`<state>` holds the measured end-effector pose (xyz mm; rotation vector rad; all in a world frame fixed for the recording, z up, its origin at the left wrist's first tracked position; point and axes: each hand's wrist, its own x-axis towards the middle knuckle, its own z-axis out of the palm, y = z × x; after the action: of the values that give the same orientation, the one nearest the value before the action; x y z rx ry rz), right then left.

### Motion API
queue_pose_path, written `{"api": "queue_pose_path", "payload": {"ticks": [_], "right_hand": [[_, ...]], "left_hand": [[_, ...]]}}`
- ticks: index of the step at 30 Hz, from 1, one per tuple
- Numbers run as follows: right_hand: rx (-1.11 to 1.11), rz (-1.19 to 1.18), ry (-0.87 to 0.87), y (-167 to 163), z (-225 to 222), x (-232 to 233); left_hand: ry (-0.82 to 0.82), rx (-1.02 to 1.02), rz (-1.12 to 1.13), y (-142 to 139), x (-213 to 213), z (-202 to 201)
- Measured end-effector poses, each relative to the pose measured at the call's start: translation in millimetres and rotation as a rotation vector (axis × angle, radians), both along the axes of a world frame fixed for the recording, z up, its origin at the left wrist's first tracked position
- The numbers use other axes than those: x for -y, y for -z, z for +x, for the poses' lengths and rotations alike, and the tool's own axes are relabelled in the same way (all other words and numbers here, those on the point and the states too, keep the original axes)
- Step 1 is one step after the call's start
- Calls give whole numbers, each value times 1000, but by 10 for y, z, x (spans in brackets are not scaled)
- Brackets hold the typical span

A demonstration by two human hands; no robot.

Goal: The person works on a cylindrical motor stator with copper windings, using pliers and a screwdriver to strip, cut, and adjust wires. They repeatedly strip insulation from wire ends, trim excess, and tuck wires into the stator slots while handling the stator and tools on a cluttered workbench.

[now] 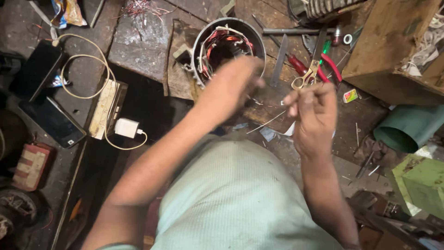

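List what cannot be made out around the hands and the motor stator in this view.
Head view only:
- Left hand: motion-blurred; its grip and contents unreadable.
- Right hand: fingers pinched, but the thin thing between them is too small to identify.
- Round grey metal stator with copper windings: lower rim hidden behind the left hand.

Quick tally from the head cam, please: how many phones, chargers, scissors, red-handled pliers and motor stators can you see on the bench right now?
Phones: 2 (one, another)
White charger plugs: 1
Scissors: 1
Red-handled pliers: 1
Motor stators with copper windings: 1
Total: 6
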<state>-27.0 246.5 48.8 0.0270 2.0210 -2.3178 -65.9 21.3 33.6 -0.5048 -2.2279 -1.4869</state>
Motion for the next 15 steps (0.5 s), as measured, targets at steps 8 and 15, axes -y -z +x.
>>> {"api": "queue_pose_path", "payload": {"ticks": [8,15], "right_hand": [[-598,622,-115,-747,339,-271],[-940,1491,-164,-432,-395,195]], "left_hand": [[161,173,-138,344,-169,-193],[285,-53,-351,352,-179,-387]]}}
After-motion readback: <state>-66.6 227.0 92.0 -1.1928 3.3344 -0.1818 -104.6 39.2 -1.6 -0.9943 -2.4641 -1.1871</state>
